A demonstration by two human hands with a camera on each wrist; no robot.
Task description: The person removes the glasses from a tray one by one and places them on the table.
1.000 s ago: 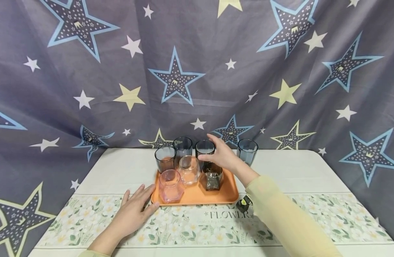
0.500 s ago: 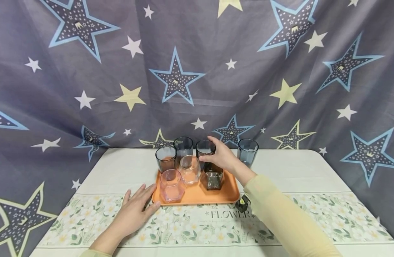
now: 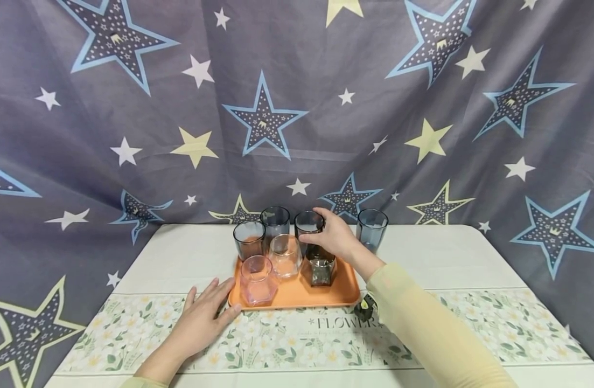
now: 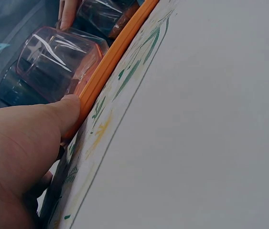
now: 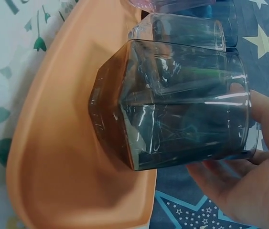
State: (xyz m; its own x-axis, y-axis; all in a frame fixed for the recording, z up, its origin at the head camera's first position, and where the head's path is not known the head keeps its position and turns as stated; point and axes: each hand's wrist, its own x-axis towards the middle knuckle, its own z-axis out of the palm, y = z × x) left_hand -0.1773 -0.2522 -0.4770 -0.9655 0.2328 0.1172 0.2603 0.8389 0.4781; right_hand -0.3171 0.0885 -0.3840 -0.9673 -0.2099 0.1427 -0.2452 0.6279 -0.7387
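My left hand lies at the near left corner of the orange tray, fingers nearly straight along its side; in the left wrist view the thumb touches the rim. My right hand grips a dark, clear-walled drinking glass at the back, thumb in front and fingers on the far side. Just before that hand stands a smoky glass with a faceted base, which hides much of the gripped glass in the right wrist view. A pink glass and a colourless glass are upright on the tray.
Two more dark glasses, one at left and one further back, stand behind the pink and colourless ones. A bluish glass is right of my right hand. A star-patterned curtain hangs behind the table.
My right hand has lowered slightly and its fingers sit closer about the back glass. The left hand, tray and glasses look the same.
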